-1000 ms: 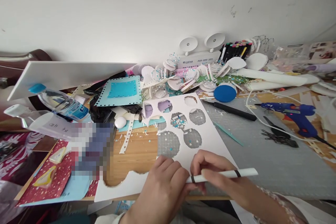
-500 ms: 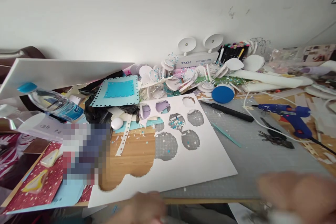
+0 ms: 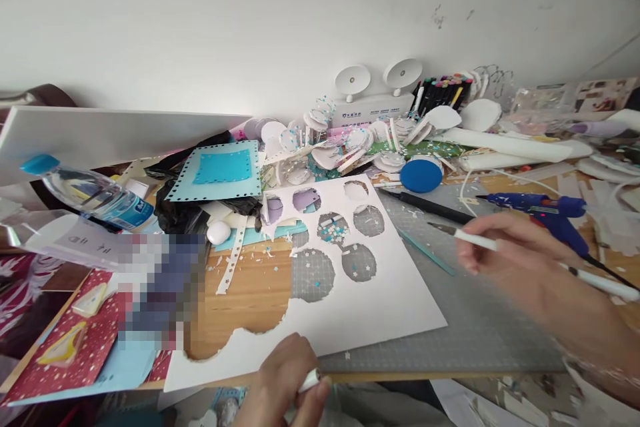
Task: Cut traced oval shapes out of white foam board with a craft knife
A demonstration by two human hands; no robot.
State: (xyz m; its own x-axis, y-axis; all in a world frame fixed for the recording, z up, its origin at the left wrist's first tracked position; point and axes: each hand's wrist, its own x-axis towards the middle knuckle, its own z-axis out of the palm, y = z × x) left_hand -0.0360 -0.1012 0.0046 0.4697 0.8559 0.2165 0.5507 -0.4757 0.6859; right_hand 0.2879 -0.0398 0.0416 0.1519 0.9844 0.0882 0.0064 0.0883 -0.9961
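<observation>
From the centre of our view, we see a clear plastic bottle [image 3: 95,195] with a blue cap [image 3: 39,163] at nine o'clock, a white twin-headed lamp [image 3: 373,109] at one, black colour-tipped markers [image 3: 443,100] at two, and a blue pistol-shaped glue gun [image 3: 543,205] at three.

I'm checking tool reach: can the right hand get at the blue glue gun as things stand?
Probably yes: the blue glue gun lies near the right hand, its top uncovered, though the white craft knife in that hand may hinder grasping.
</observation>
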